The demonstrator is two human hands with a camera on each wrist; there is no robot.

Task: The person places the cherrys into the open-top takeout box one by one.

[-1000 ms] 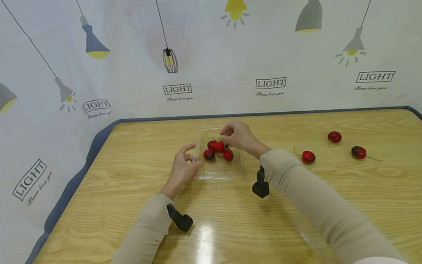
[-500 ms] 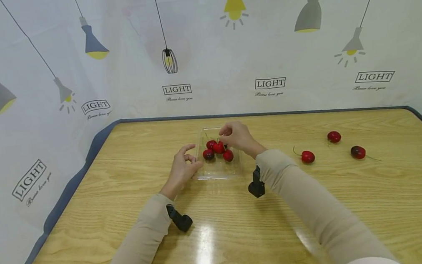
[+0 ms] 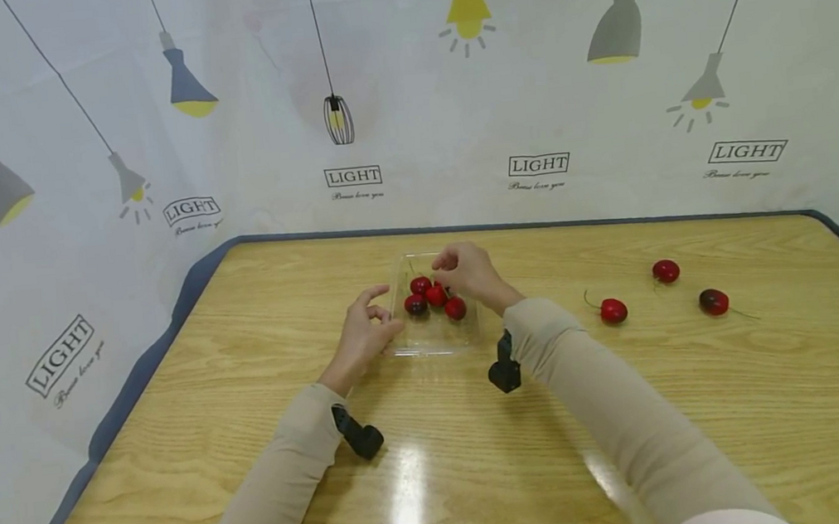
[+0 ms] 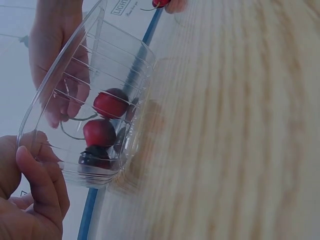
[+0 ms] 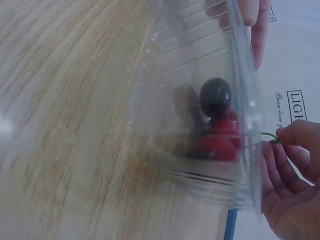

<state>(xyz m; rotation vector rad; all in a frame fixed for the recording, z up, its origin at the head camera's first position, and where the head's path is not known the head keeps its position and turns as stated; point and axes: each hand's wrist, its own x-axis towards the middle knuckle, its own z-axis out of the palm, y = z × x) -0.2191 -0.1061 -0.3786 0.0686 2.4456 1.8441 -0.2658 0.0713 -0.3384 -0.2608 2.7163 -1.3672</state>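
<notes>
A clear plastic box (image 3: pixel 435 350) stands on the table with several dark red cherries (image 3: pixel 416 305) inside. My left hand (image 3: pixel 367 325) is at its left side, thumb and fingers pinching the rim in the left wrist view. Over the far right part of the box is my right hand (image 3: pixel 469 273). In the right wrist view, its thumb and fingertip pinch a green cherry stem (image 5: pixel 270 134) just above the rim. Curved stems (image 4: pixel 75 131) run from the cherries toward those fingers in the left wrist view. The right hand partly hides a cherry at the back of the cluster.
To the right on the wooden table (image 3: pixel 701 404) lie three loose cherries: one with its stem toward the box (image 3: pixel 614 311), one farther back (image 3: pixel 666 271), and a darker one (image 3: pixel 713 301). A white printed backdrop (image 3: pixel 423 128) rises behind the table's far edge.
My right wrist and forearm have shifted slightly left, while the fingers stay over the box. The cherries under them have moved a little. My left hand has kept its place.
</notes>
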